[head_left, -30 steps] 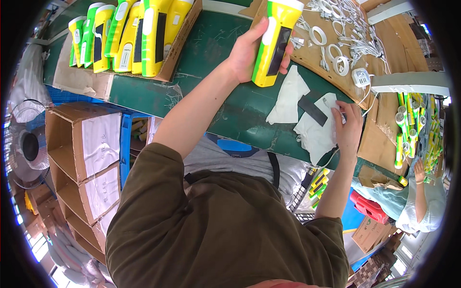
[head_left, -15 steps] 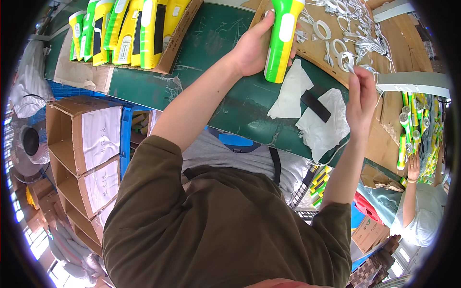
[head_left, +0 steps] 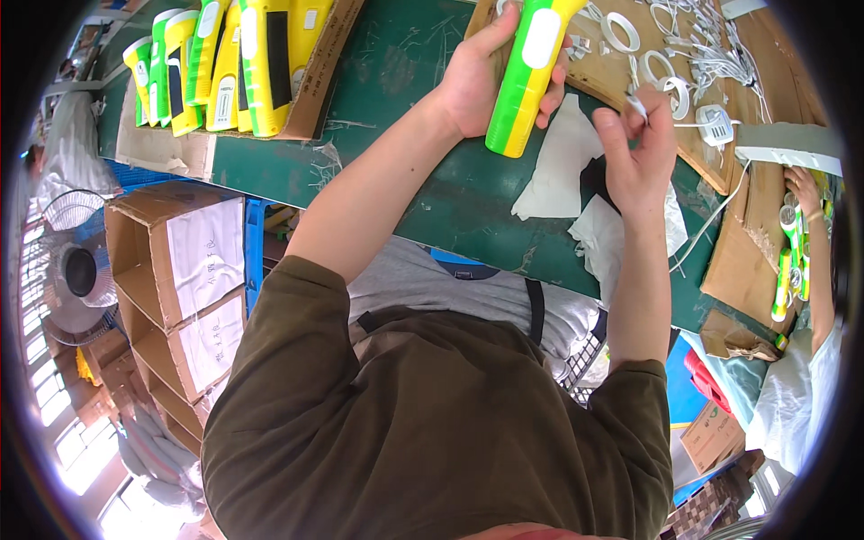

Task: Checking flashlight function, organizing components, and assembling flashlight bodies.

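Observation:
My left hand (head_left: 475,90) is wrapped round a green and yellow flashlight (head_left: 524,90) with a white switch plate, tilted over the table. To the right, my right hand (head_left: 641,153) is raised with its fingers curled. A small white piece (head_left: 638,109), perhaps a bit of tape, sticks up at its fingertips; its kind is too small to tell. Beneath that hand lie a white crumpled sheet (head_left: 598,236) and a black strip (head_left: 595,184), partly covered by the hand. Beside them is another torn white sheet (head_left: 562,162).
An open carton (head_left: 319,67) at the back left holds several flashlights (head_left: 261,72). A wooden board (head_left: 594,67) bears white rolls (head_left: 621,32), cables (head_left: 711,63) and a white plug (head_left: 715,125). At the right a co-worker's hand (head_left: 804,189) is near more flashlights (head_left: 783,279).
My right hand has moved left and down from the white rolls, toward the flashlight, with the small white piece at its fingers. The left hand still holds the flashlight. The whole view has shifted slightly.

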Available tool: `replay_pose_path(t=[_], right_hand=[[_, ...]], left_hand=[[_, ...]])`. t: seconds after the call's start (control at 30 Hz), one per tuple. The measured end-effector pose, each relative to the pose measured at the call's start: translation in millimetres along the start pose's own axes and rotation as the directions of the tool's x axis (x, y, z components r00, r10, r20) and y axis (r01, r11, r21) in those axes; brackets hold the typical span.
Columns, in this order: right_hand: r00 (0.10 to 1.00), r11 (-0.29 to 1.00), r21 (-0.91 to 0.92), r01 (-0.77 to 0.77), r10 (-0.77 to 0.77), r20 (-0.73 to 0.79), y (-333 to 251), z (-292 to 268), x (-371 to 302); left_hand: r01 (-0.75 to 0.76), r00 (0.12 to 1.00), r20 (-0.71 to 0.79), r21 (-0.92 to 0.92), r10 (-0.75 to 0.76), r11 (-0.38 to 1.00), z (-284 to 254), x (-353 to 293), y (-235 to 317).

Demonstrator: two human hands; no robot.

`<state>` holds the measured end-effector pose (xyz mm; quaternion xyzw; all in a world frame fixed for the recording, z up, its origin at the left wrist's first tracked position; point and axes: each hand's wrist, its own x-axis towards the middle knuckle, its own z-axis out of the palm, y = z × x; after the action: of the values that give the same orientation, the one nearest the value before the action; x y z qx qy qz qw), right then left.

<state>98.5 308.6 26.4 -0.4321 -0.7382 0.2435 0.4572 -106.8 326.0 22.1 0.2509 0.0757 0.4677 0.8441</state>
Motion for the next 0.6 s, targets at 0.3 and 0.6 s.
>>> replay_pose_path(t=[0.3, 0.6], right_hand=[[0.971, 0.995, -0.093, -0.027, 0.049, 0.235, -7, 6, 5], [0.949, 0.958, 0.203, -0.200, 0.138, 0.284, -13, 11, 4]], left_hand=[[-0.118, 0.922, -0.341, 0.207, 0.184, 0.971, 6, 9, -37], [-0.205, 0.874, -0.208, 0.664, 0.440, 0.719, 6, 9, -38]])
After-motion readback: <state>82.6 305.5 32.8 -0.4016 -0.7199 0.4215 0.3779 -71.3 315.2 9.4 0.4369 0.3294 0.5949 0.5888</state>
